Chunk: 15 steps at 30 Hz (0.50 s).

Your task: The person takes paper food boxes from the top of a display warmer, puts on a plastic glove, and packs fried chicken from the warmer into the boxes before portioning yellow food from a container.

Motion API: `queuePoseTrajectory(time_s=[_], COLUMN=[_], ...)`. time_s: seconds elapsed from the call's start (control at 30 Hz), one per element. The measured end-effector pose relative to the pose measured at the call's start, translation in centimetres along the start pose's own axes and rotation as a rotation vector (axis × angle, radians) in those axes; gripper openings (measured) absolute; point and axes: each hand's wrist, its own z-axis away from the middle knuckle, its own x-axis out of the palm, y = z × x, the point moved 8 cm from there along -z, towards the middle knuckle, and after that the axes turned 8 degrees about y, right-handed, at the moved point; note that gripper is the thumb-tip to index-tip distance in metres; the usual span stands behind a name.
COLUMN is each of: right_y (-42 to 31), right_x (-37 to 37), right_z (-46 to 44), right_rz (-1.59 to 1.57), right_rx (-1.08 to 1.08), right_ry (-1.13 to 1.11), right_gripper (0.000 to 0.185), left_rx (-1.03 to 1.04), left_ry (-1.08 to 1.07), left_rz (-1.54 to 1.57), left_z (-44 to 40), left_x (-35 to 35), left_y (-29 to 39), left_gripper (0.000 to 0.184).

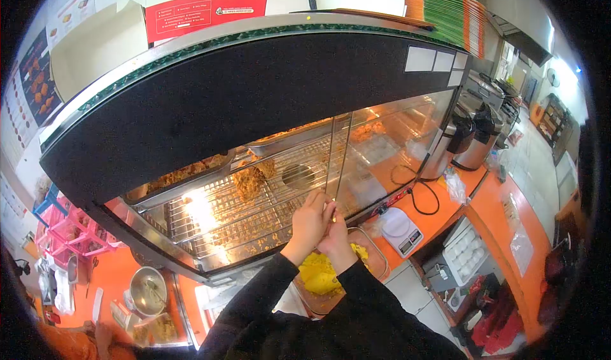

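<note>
Both hands meet in front of the glass of a lit food warmer (pixel 235 83). My left hand (pixel 309 223) has its fingers bent together against my right hand (pixel 337 238), which is also closed. Whatever lies between the fingers is too small to make out. Behind them, fried pieces (pixel 249 180) rest on a wire rack (pixel 219 217) inside the warmer, beside metal trays. Just below my hands, a tray (pixel 380 258) holds yellow food (pixel 319 275), partly hidden by my wrists and sleeves.
A white scale (pixel 398 228) stands right of the tray, near a black cable (pixel 428 202). At the left are a metal bowl (pixel 148 290), pink baskets (pixel 63 233) and another person's arm (pixel 102 338). Metal dispensers (pixel 474 134) stand at the right. Boxes lie on top of the warmer.
</note>
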Motion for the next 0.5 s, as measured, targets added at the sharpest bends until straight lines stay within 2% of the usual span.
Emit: queuePoseTrajectory(time_s=[0.17, 0.27, 0.37, 0.47, 0.5], right_y=[-0.1, 0.3, 1.4, 2.0, 2.6], right_x=[-1.8, -0.9, 0.9, -1.5, -2.0], right_z=[-3.0, -1.2, 0.8, -1.9, -2.1], right_rz=[-0.087, -0.15, -0.048, 0.062, 0.055], right_rx=[-0.022, -0.023, 0.032, -0.083, -0.037], right_ry=[-0.12, 0.052, 0.02, -0.02, -0.016], right_gripper=[0.037, 0.038, 0.039, 0.039, 0.039], left_rx=[-0.027, -0.04, -0.025, -0.016, -0.027], left_ry=[-0.02, 0.005, 0.034, 0.016, 0.017], left_rz=[-0.041, -0.031, -0.051, -0.1, -0.111], left_z=[0.0, 0.1, 0.3, 0.8, 1.0], left_x=[-0.3, -0.5, -1.5, -2.5, -3.1], left_y=[0.3, 0.2, 0.2, -0.5, -0.6], left_gripper=[0.016, 0.016, 0.016, 0.015, 0.015])
